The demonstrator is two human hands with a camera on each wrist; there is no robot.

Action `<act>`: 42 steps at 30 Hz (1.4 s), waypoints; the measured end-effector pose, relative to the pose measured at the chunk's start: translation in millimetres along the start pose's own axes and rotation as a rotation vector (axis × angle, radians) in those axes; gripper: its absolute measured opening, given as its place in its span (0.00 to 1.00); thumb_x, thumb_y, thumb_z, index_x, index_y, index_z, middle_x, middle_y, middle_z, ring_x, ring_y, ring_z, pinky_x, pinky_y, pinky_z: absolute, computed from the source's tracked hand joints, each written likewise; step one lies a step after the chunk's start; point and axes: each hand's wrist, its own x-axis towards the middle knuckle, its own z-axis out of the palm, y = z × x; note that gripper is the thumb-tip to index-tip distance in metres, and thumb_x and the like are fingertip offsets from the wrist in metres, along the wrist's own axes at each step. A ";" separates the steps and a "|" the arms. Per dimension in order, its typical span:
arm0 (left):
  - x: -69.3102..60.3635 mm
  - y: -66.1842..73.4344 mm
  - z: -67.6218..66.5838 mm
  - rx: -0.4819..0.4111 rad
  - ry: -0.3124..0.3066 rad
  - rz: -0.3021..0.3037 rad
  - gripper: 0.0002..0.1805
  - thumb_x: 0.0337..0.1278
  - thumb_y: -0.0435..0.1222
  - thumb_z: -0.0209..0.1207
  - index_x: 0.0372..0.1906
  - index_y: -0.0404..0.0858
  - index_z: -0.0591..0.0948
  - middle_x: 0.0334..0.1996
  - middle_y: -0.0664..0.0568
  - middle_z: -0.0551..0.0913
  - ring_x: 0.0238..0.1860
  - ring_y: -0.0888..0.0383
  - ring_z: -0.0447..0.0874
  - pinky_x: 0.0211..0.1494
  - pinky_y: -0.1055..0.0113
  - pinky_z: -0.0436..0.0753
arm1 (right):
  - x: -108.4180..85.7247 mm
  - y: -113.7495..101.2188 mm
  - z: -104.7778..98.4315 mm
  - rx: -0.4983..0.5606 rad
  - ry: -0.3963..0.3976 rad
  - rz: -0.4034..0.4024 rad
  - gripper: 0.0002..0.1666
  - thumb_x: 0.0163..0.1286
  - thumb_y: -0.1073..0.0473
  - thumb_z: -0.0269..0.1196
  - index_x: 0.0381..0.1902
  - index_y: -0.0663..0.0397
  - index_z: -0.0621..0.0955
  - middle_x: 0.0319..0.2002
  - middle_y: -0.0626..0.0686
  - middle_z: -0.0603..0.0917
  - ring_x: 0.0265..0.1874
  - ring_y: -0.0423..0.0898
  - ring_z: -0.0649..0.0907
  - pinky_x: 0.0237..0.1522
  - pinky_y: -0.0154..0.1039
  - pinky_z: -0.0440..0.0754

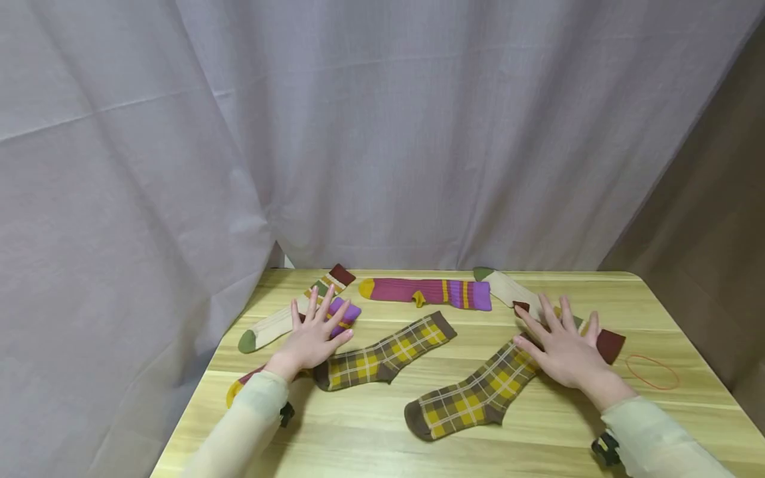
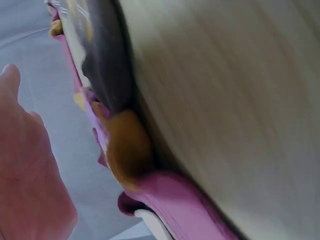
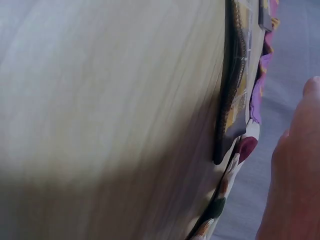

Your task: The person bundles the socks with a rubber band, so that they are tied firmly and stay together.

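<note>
My left hand (image 1: 312, 337), fingers spread, hovers above a magenta sock with a purple cuff (image 1: 346, 311), hiding its middle. Beside it lie a cream sock with a green toe (image 1: 271, 327) and a brown-yellow plaid sock (image 1: 358, 368). Over on the right, my right hand (image 1: 564, 355) is also spread, partly covering a second cream sock (image 1: 509, 289) and the cuff end of another plaid sock (image 1: 469, 403). A second magenta sock (image 1: 397, 290) lies flat at the back. In both wrist views, left palm (image 2: 30, 175) and right palm (image 3: 295, 175) appear raised off the socks.
An orange rubber band (image 1: 653, 372) lies on the wooden table (image 1: 352, 441) at the right. Grey curtain (image 1: 382, 146) hangs behind the table's back edge, and a darker brown one (image 1: 705, 219) hangs on the right.
</note>
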 end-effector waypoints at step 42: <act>-22.7 137.3 27.1 -0.734 -0.333 0.117 0.09 0.61 0.38 0.76 0.39 0.42 0.87 0.26 0.62 0.84 0.27 0.68 0.78 0.35 0.73 0.78 | -22.9 17.4 23.4 0.646 0.028 0.165 0.33 0.68 0.63 0.76 0.68 0.65 0.80 0.66 0.69 0.79 0.60 0.65 0.80 0.50 0.34 0.79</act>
